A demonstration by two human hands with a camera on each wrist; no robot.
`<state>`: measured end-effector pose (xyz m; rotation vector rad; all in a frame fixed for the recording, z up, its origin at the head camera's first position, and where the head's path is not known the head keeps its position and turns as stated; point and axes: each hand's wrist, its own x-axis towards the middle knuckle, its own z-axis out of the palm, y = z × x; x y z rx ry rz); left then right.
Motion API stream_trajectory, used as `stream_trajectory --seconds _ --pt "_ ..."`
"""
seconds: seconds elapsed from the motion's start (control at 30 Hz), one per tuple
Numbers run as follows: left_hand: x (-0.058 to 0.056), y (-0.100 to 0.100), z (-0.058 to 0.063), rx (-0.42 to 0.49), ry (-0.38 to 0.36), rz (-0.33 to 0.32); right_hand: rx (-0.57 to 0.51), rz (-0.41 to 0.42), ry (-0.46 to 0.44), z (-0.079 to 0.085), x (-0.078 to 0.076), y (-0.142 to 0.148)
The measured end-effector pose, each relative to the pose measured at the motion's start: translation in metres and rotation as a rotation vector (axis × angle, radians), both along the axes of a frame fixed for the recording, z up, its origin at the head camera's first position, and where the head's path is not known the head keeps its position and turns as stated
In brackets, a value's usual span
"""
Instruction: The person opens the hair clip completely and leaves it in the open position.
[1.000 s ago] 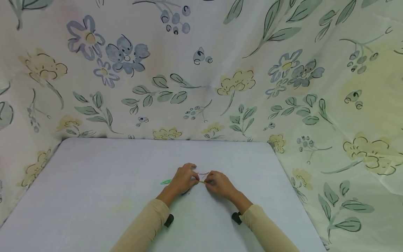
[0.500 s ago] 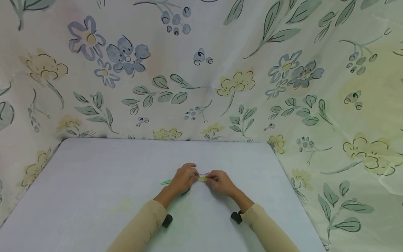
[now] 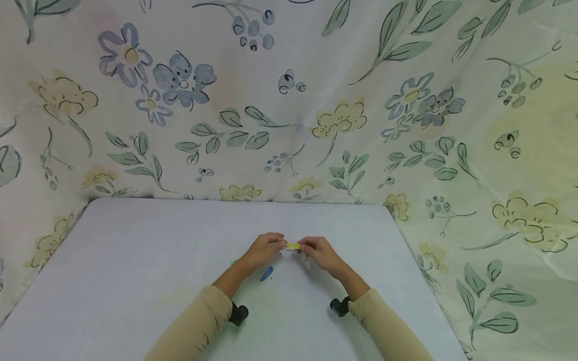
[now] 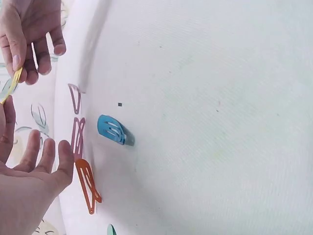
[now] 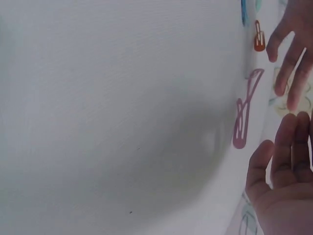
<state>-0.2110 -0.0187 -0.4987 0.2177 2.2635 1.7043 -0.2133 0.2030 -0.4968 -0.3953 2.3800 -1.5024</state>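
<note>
A yellow snap hair clip (image 3: 292, 246) is held up between both hands above the table. My left hand (image 3: 263, 250) pinches one end of it, and my right hand (image 3: 321, 254) pinches the other. In the left wrist view the yellow clip (image 4: 14, 82) bridges thumb and fingertips of the two hands, the other fingers spread. The right wrist view cuts off the clip. Below the hands lie a blue hair clip (image 4: 111, 129), an orange clip (image 4: 87, 183) and mauve clips (image 4: 78, 137), whose exact number is unclear. The left wrist mostly hides a green clip (image 3: 233, 262).
The white table (image 3: 135, 281) stretches out on both sides, backed by a floral curtain (image 3: 289, 100). A tiny dark square (image 4: 120, 104) lies beside the blue clip. Black wrist cameras (image 3: 238, 314) are strapped under both sleeves.
Both hands have risen and moved forward off the table with the yellow clip, which has turned to show its broad side. The blue clip has come out from behind the left hand.
</note>
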Motion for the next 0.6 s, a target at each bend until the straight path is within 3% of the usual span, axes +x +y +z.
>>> stream_trajectory --seconds 0.17,0.37,0.6 --pt "-0.004 -0.001 0.0 0.126 -0.111 0.034 -0.077 0.0 -0.079 0.006 -0.001 0.001" --pt "-0.007 -0.003 0.003 0.228 -0.199 0.026 -0.166 0.016 -0.117 0.011 -0.003 0.001" --pt "-0.006 -0.004 0.008 0.325 -0.244 0.016 -0.24 -0.024 -0.12 0.013 -0.006 -0.002"
